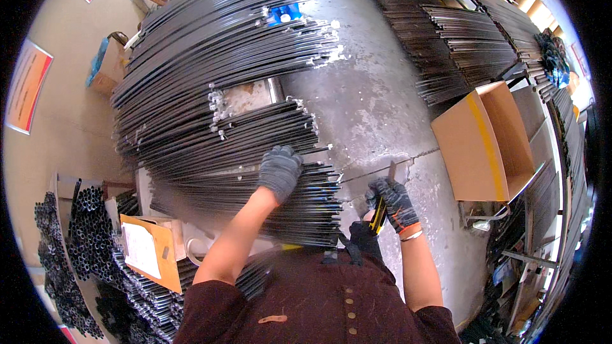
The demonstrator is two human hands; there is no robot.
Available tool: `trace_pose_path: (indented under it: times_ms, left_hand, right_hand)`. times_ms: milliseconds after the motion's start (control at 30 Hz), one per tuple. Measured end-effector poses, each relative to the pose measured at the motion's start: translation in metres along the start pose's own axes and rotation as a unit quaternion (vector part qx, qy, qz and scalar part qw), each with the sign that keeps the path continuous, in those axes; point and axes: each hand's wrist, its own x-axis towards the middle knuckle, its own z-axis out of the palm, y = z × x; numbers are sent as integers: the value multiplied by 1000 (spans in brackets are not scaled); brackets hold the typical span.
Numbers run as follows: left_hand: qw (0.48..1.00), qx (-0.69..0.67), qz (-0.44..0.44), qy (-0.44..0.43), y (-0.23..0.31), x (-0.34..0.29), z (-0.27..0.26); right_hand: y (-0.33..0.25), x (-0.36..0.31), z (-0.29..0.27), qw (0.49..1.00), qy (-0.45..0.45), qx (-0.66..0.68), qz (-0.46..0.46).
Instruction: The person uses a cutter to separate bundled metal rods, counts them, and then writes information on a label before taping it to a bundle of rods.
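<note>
My left hand (pixel 280 171), in a dark grey knitted glove, is closed around a black tube (pixel 316 150) whose pale-tipped end sticks out to the right. Beneath it spreads a wide layer of similar thin black tubes (pixel 255 213), lying side by side. My right hand (pixel 393 204), gloved too with an orange cuff, grips a yellow and black utility knife (pixel 378 215). The knife's blade (pixel 391 169) points away from me, beyond the right ends of the tubes. A gap separates the blade from the tubes.
More black tubes (pixel 210 44) lie in stacked rows ahead, many with whitish ends. An open cardboard box (pixel 468 146) stands at right, beside racks of tubes (pixel 478 41). A clipboard with white paper (pixel 141 250) leans at lower left near bundled tubes (pixel 92 216). Grey concrete floor (pixel 363 89) runs between.
</note>
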Motion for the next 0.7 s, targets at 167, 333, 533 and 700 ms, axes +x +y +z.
trace_pose_path:
  times_ms: [167,333,533,700]
  left_hand:
    - [999,17,41,-14,9,-5,-16]
    - [990,-8,118,80,45,-11,-54]
    - [994,-46,64,-71,79,-19,-75]
    - [976,-166,143,-2,105,-39,-89]
  right_hand:
    - [21,7,10,780,10,-503,-373]
    - [-13,-16,71,702,53,-549,-450]
    - [-9,-9,58,679,53,-661,-315]
    - [6,38,-71,818,70,-481,-307]
